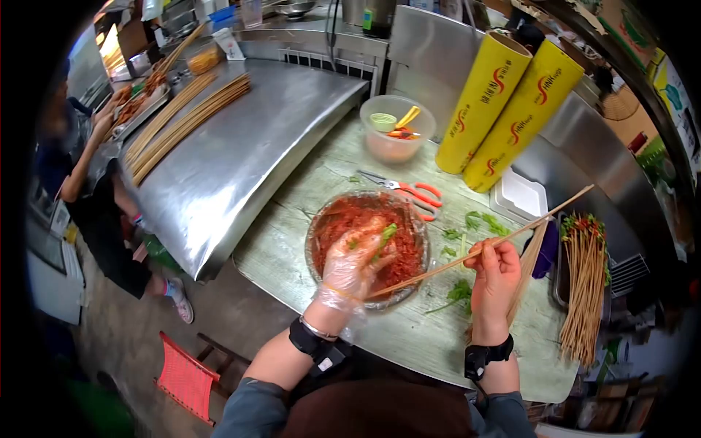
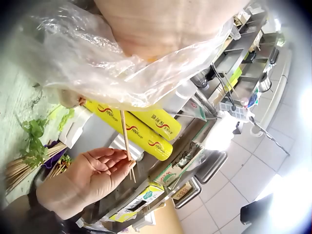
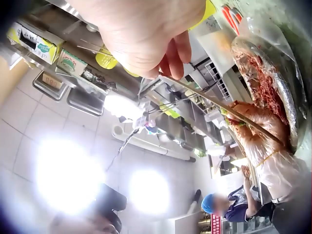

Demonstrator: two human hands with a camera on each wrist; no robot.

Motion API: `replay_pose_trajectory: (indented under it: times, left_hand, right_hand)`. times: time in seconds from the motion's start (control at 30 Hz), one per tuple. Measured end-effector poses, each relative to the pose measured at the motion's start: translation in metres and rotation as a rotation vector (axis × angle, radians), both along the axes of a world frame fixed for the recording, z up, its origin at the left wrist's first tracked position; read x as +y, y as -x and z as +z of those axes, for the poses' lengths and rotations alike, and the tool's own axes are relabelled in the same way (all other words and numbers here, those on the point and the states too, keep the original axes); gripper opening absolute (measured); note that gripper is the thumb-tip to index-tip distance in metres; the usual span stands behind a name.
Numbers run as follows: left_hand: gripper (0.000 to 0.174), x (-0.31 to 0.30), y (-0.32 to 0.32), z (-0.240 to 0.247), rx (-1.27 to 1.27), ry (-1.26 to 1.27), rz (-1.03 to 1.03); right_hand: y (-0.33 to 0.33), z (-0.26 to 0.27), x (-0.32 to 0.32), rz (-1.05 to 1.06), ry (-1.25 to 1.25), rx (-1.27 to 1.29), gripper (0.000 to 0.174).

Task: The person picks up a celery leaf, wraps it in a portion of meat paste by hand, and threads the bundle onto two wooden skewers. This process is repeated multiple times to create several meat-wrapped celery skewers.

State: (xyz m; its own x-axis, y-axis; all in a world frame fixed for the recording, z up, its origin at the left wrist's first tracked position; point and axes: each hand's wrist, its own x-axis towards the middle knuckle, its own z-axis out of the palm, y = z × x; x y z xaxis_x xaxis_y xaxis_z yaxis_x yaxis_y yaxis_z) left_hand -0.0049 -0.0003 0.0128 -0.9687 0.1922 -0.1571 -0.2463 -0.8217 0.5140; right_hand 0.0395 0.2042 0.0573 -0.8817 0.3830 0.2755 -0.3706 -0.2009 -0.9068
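A clear plastic glove covers my left hand point(image 1: 358, 255), which is over a bowl point(image 1: 312, 270) lined with clear film. Red minced meat point(image 1: 407, 252) coats the glove and fills the bowl. The left fingers curl around a green herb sprig point(image 1: 388, 235) smeared with red. My bare right hand point(image 1: 496, 281) pinches a long bamboo skewer point(image 1: 438, 270) between thumb and fingers. This skewer slants down leftward, its lower end overlapping the left wrist at the bowl's near rim. In the left wrist view the skewer point(image 2: 126, 139) looks double at its far end.
Red-handled pliers point(image 1: 416, 193), loose herbs point(image 1: 460, 292) and a clear tub point(image 1: 398, 142) lie around the bowl. Yellow film rolls point(image 1: 485, 102) stand behind. A tray of loaded skewers point(image 1: 584, 285) is at right. Another person point(image 1: 98, 160) works beside the steel counter point(image 1: 241, 146).
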Motion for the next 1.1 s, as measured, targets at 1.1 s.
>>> replay_pose_trajectory:
  times: [1.1]
  left_hand:
    - [0.024,0.014,-0.017,0.016,0.333,0.769,-0.154]
  right_hand:
    - [-0.003,0.004,0.033,0.329,0.112,-0.179,0.034]
